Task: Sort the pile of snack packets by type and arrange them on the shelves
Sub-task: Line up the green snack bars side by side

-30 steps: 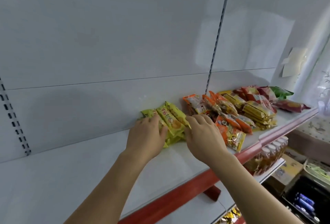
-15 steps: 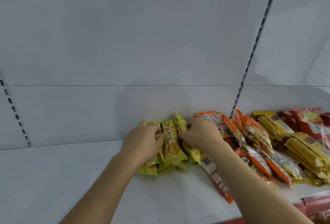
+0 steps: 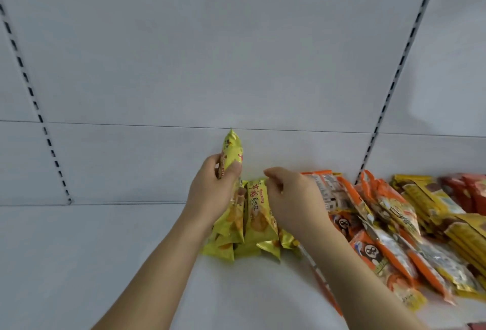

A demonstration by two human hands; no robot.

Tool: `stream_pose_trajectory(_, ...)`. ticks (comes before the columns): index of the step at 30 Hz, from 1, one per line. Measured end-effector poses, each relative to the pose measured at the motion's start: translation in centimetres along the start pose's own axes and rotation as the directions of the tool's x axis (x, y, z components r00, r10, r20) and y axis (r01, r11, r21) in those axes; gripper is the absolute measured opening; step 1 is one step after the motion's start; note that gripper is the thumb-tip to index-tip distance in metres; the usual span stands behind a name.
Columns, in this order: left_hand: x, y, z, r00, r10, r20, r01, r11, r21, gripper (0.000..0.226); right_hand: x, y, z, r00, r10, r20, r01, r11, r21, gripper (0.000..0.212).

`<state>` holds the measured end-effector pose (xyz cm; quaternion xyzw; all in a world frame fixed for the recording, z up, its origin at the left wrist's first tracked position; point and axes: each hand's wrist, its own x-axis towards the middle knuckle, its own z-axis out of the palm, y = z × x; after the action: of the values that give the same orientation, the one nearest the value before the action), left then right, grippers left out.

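Several yellow-green snack packets (image 3: 256,221) lie bunched on the white shelf (image 3: 105,264), against the back panel. My left hand (image 3: 213,193) grips one yellow-green packet (image 3: 231,149) and holds it upright above the bunch. My right hand (image 3: 292,198) hovers over the right side of the bunch, its fingers curled near the top edge of a lying packet; whether they pinch it is unclear. To the right lies a pile of orange packets (image 3: 389,248), then yellow packets (image 3: 431,206) and red packets (image 3: 473,190) at the frame's right edge.
The white back panel carries slotted uprights at the left (image 3: 34,98) and right (image 3: 394,85). Bare shelf surface stretches left of the yellow-green bunch and in front of it.
My left hand has lifted one yellow-green packet upright off the bunch. My right hand has loosened from the bunch and shifted slightly right. The camera has come closer and turned left.
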<state>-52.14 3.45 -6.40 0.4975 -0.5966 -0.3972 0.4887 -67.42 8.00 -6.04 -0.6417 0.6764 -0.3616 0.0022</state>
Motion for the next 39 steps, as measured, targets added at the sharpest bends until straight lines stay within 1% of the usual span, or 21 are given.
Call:
stream_pose_trajectory(1, 0.1, -0.3, -0.6, 1.0, -0.018, 0.0, 0.018, 1.0, -0.013, 0.035, 0.3, 0.3, 0.6, 0.996, 0.063, 0.058, -0.058, 0.994, -0.088, 0.037)
stream_pose_trajectory(3, 0.3, -0.6, -1.6, 0.998, -0.062, 0.004, 0.062, 0.998, -0.011, 0.032, 0.8, 0.2, 1.7, 0.961, 0.193, 0.197, -0.143, 0.959, -0.245, 0.045)
stream_pose_trajectory(5, 0.3, -1.0, -2.3, 0.996, -0.093, 0.014, 0.093, 0.995, -0.017, 0.035, 1.0, -0.1, 2.7, 0.926, 0.263, 0.27, -0.182, 0.939, -0.293, 0.042)
stream_pose_trajectory(8, 0.2, -1.2, -3.2, 0.991, -0.131, 0.02, 0.131, 0.99, -0.048, 0.042, 1.2, -0.6, 2.6, 0.916, 0.302, 0.265, -0.234, 0.937, -0.26, 0.027)
stream_pose_trajectory(10, 0.2, -1.3, -3.5, 0.99, -0.13, 0.052, 0.134, 0.987, -0.084, 0.036, 0.9, -0.9, 1.7, 0.933, 0.302, 0.197, -0.25, 0.935, -0.252, 0.029)
stream_pose_trajectory(12, 0.1, -1.5, -3.6, 0.989, -0.121, 0.084, 0.131, 0.983, -0.127, 0.023, 0.4, -1.6, 0.5, 0.956, 0.276, 0.099, -0.261, 0.954, -0.145, 0.039)
stream_pose_trajectory(15, -0.1, -1.8, -3.2, 0.984, -0.144, 0.1, 0.163, 0.961, -0.221, 0.028, -0.8, -4.3, -0.2, 0.978, 0.207, 0.025, -0.208, 0.965, 0.157, 0.04)
stream_pose_trajectory(16, -0.2, -1.7, -3.1, 0.985, -0.145, 0.094, 0.164, 0.953, -0.256, 0.026, -1.2, -5.3, 0.2, 0.983, 0.183, 0.012, -0.181, 0.959, 0.216, 0.037)
stream_pose_trajectory(17, -0.3, -1.6, -3.1, 0.985, -0.142, 0.095, 0.163, 0.947, -0.277, 0.026, -1.6, -6.1, 0.9, 0.988, 0.153, -0.007, -0.147, 0.958, 0.248, 0.034)
stream_pose_trajectory(20, -0.3, -0.9, -3.9, 0.981, -0.114, 0.159, 0.154, 0.951, -0.27, 0.049, -2.6, -7.4, 2.5, 0.997, 0.012, -0.076, 0.01, 0.959, 0.282, 0.027)
stream_pose_trajectory(22, -0.4, -0.6, -4.6, 0.971, -0.116, 0.209, 0.173, 0.944, -0.281, 0.044, -2.8, -7.6, 2.7, 0.997, -0.062, -0.047, 0.074, 0.946, 0.317, 0.022)
stream_pose_trajectory(24, -0.6, -0.7, -5.3, 0.965, -0.123, 0.233, 0.194, 0.93, -0.312, 0.037, -2.8, -7.5, 2.6, 0.996, -0.091, -0.016, 0.092, 0.945, 0.313, 0.021)
stream_pose_trajectory(26, -0.9, -1.0, -5.8, 0.968, -0.118, 0.221, 0.191, 0.919, -0.345, 0.031, -2.4, -7.2, 2.7, 1.0, -0.012, -0.006, 0.014, 0.943, 0.332, 0.022)
stream_pose_trajectory(27, -0.9, -1.1, -6.0, 0.97, -0.125, 0.21, 0.196, 0.91, -0.365, 0.028, -2.0, -6.8, 2.9, 0.998, 0.052, -0.025, -0.042, 0.949, 0.313, 0.023)
stream_pose_trajectory(28, -0.9, -1.2, -6.4, 0.97, -0.138, 0.199, 0.207, 0.899, -0.385, 0.025, -1.5, -6.3, 3.1, 0.993, 0.106, -0.048, -0.091, 0.965, 0.244, 0.024)
stream_pose_trajectory(29, -0.8, -1.4, -6.8, 0.971, -0.15, 0.186, 0.214, 0.89, -0.402, 0.023, -1.0, -5.7, 3.5, 0.99, 0.135, -0.043, -0.13, 0.985, 0.117, 0.027)
stream_pose_trajectory(31, -0.7, -1.9, -7.5, 0.974, -0.158, 0.164, 0.214, 0.877, -0.43, 0.025, -0.5, -4.9, 4.3, 0.978, 0.186, 0.099, -0.166, 0.969, -0.181, 0.04)
stream_pose_trajectory(33, -0.8, -2.3, -8.1, 0.976, -0.152, 0.153, 0.207, 0.863, -0.46, 0.028, -0.5, -5.1, 5.1, 0.936, 0.263, 0.235, -0.178, 0.928, -0.327, 0.047)
stream_pose_trajectory(36, -0.8, -2.9, -8.9, 0.979, -0.145, 0.143, 0.197, 0.856, -0.479, 0.027, -0.4, -5.8, 6.1, 0.917, 0.29, 0.272, -0.164, 0.899, -0.405, 0.033)
stream_pose_trajectory(37, -0.8, -3.2, -9.1, 0.98, -0.149, 0.135, 0.196, 0.856, -0.479, 0.027, -0.4, -6.1, 6.0, 0.922, 0.29, 0.257, -0.174, 0.902, -0.396, 0.029)
stream_pose_trajectory(39, -0.7, -3.6, -9.8, 0.98, -0.153, 0.125, 0.195, 0.852, -0.487, 0.028, -0.7, -6.7, 5.5, 0.944, 0.268, 0.192, -0.207, 0.935, -0.288, 0.035)
